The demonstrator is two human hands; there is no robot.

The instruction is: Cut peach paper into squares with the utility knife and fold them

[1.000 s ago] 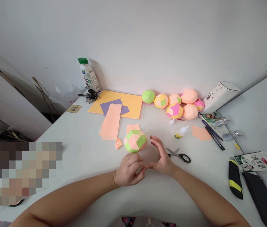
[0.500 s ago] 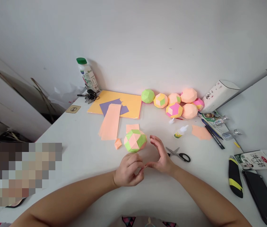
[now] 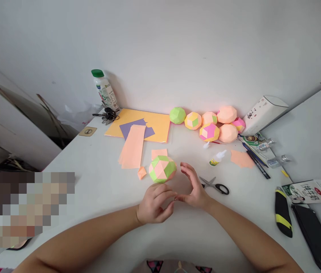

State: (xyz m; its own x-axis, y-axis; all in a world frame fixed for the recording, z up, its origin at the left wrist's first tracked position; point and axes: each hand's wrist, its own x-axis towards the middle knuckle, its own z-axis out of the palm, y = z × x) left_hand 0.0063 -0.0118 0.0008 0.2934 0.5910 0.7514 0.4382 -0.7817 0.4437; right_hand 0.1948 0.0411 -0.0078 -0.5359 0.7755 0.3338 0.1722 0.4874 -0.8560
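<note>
In the middle of the desk, my left hand (image 3: 157, 204) and my right hand (image 3: 194, 190) meet at the fingertips. The left fingers are half curled, a gap parting them from the thumb, and touch the tip of the right thumb. My right hand is open, its fingers raised away from the thumb. Any tiny thing at the touching tips is too small to make out. Just beyond the left knuckles rests a green and peach faceted paper ball (image 3: 162, 169). A small folded peach paper piece (image 3: 141, 173) lies left of it, and a peach paper square (image 3: 159, 153) behind.
Scissors (image 3: 214, 185) lie partly open beside my right hand, a glue bottle (image 3: 218, 158) behind them. Peach paper strips (image 3: 133, 148) overlap purple and yellow sheets. Several paper balls (image 3: 209, 132) sit along the wall. Pens (image 3: 258, 164) and a black-yellow tool (image 3: 283, 212) lie right.
My left fingertips have lifted slightly and shifted right onto the right thumb, widening the gap to the left thumb. My right hand has hardly moved.
</note>
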